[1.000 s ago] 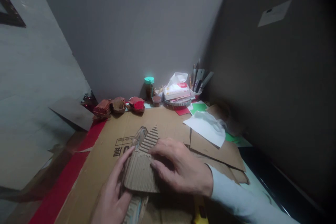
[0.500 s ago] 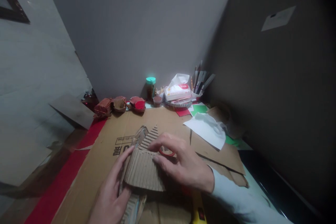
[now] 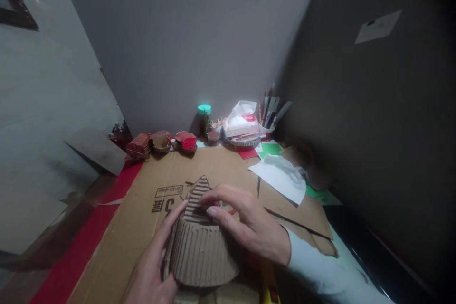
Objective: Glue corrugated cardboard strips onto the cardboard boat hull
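A curved piece of corrugated cardboard (image 3: 204, 256), ribs facing out, stands between my hands with a pointed ribbed flap (image 3: 197, 194) rising behind its upper edge. My left hand (image 3: 155, 256) grips its left side, fingers along the edge and thumb low in front. At the top, my right hand (image 3: 245, 223) reaches over the rim, with thumb and index finger close together at the ribbed flap. Whether those fingertips pinch the cardboard is hard to see. Behind the right hand shows part of a red ring-shaped handle (image 3: 228, 207). A yellow tool (image 3: 270, 285) lies below the right wrist.
A printed flat cardboard sheet (image 3: 117, 232) covers the table. Along the back are red and brown cardboard shapes (image 3: 186, 140), a green-lidded jar (image 3: 204, 121), a tissue pack (image 3: 242, 125) and a cup of pens (image 3: 267, 128). White paper (image 3: 281, 175) lies at right.
The corrugated piece has tilted so its curved front shows more fully and sits lower. The pointed flap has shifted left. My right fingertips have moved slightly closer together.
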`<move>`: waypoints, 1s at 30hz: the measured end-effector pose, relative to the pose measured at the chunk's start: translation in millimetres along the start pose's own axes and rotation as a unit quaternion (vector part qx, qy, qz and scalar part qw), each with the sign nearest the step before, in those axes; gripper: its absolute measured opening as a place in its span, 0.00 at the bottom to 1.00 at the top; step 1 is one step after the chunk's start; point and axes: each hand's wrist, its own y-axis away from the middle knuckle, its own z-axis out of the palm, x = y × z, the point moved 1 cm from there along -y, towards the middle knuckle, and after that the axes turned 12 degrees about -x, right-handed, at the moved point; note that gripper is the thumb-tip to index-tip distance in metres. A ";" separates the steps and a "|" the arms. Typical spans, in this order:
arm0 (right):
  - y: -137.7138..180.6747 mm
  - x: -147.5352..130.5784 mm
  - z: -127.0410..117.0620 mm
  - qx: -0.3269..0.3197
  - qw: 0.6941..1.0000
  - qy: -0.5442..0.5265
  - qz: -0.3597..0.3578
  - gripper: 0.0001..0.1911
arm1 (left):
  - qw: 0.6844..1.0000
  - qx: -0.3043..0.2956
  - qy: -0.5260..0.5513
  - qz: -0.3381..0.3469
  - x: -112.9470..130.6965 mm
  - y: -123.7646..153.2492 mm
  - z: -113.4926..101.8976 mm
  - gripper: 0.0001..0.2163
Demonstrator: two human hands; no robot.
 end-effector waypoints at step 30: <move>-0.3 1.0 12.6 0.017 0.998 0.056 0.005 0.13 | 0.999 0.034 0.022 -0.002 3.2 -2.4 -4.5 0.25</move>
